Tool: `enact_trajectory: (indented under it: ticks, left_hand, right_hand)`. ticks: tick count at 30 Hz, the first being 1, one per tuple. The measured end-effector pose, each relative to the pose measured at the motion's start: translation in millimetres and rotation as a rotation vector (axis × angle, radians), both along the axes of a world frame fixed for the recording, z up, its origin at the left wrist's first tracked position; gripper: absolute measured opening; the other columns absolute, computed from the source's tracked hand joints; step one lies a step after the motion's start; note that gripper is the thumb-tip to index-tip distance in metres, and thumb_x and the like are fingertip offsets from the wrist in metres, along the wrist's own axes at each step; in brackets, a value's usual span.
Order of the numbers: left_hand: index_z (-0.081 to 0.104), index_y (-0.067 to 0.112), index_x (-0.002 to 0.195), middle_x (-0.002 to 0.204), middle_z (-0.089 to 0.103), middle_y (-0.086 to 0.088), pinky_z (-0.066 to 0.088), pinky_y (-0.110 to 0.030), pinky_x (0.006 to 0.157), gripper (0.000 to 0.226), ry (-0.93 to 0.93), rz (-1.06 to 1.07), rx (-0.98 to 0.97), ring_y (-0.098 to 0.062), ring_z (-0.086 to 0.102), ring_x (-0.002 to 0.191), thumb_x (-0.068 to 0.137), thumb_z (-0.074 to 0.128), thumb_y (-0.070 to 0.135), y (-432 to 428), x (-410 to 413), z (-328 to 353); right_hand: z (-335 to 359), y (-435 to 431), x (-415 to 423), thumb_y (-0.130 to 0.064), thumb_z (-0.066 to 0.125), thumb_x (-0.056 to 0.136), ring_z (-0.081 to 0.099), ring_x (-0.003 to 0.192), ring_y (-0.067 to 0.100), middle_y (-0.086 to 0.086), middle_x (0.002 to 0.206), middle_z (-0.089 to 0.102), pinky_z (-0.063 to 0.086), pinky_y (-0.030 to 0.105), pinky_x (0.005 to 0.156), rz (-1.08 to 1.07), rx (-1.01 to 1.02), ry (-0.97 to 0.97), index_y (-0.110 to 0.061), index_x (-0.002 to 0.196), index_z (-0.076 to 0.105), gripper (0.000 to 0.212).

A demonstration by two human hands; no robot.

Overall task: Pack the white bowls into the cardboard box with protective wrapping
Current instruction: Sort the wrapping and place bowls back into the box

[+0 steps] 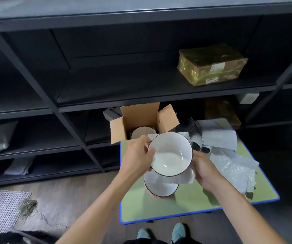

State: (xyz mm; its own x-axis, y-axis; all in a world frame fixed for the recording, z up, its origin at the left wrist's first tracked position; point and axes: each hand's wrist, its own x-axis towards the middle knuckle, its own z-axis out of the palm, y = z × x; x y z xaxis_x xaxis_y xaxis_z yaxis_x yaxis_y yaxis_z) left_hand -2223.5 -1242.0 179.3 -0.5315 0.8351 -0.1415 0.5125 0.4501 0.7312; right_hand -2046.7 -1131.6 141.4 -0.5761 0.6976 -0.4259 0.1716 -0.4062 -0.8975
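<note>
Glossy, perhaps ceramic bowl (170, 154); matt corrugated cardboard box (140, 117).

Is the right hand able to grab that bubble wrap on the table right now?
Probably not yet: the right hand holds the white bowl together with the left hand. The bubble wrap lies uncovered just beside it, so otherwise the way looks free.

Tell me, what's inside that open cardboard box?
One pale round item lies inside the cardboard box, probably a bowl. The held bowl and the box's near wall hide the rest.
</note>
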Motion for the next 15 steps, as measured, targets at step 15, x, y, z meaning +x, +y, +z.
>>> enact_trajectory:
  ticks: [15]
  left_hand:
    - [0.057,0.026,0.105,0.076,0.066,0.006,0.049,-0.027,0.06,0.012,-0.071,0.045,0.004,-0.006,0.066,0.05,0.094,0.053,0.03,-11.3,-18.8,-4.3]
  right_hand:
    - [18.3,-12.0,-9.4,-0.05,0.049,0.094,0.065,0.116,0.025,0.005,0.125,0.069,0.049,0.054,0.101,0.052,-0.157,0.134,-0.027,0.123,0.07,0.042]
